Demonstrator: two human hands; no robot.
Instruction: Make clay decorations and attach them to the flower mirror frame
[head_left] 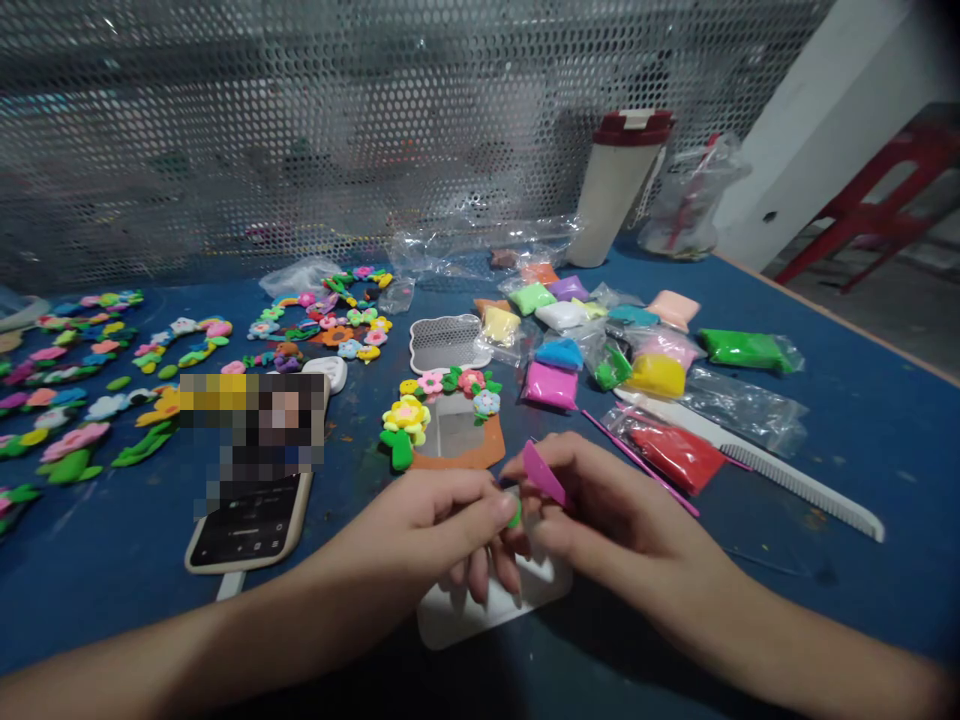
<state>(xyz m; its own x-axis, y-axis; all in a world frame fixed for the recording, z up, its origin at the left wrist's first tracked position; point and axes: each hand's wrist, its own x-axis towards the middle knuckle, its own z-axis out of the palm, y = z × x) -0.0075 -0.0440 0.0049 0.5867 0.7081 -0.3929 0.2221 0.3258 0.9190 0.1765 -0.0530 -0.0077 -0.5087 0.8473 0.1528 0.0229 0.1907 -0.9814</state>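
Observation:
Low over a white board [480,622], my two hands meet. My left hand [457,525] pinches a small piece of green clay [514,511] between thumb and fingers. A flat magenta plastic clay tool [543,474] sticks up from my right hand [592,500], its fingers closed around it close to the clay. Just beyond them lies a small mirror [459,462] with an orange lower border, trimmed with clay flowers and green leaves. Part of the board is hidden beneath my hands.
Bagged coloured clay [551,385] lies in a heap at the right, near a white comb [795,478] and a thin magenta stick [637,462]. A phone [251,520] lies left, beside several decorated pieces [184,340]. A tumbler [619,190] stands behind, before a perforated metal panel [300,130].

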